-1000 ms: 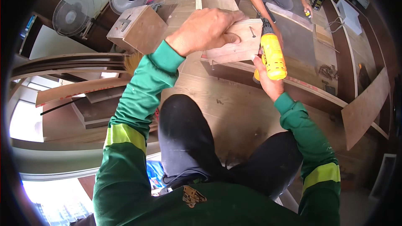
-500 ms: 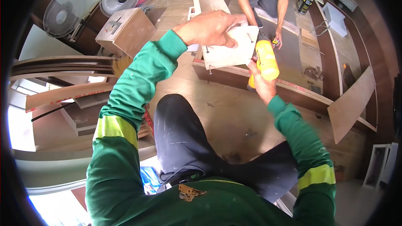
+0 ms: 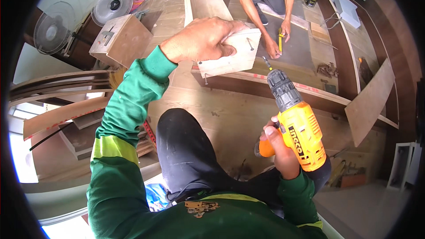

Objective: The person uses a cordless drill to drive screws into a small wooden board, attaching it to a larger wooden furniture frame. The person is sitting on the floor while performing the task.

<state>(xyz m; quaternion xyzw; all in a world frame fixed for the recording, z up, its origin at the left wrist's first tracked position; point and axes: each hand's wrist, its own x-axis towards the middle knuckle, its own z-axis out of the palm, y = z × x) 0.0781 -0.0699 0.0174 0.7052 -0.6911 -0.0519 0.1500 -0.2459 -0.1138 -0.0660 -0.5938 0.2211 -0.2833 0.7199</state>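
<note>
Right hand (image 3: pixel 285 157) pulled yellow drill (image 3: pixel 305 128) back from wooden block (image 3: pixel 239 59); over there, tape (image 3: pixel 280 42) between co-worker's hands (image 3: pixel 286 30) now drawn out.

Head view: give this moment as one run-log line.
left hand: gripping wooden board | right hand: holding yellow drill | screws: protruding from board | drill bit: apart from board
</note>
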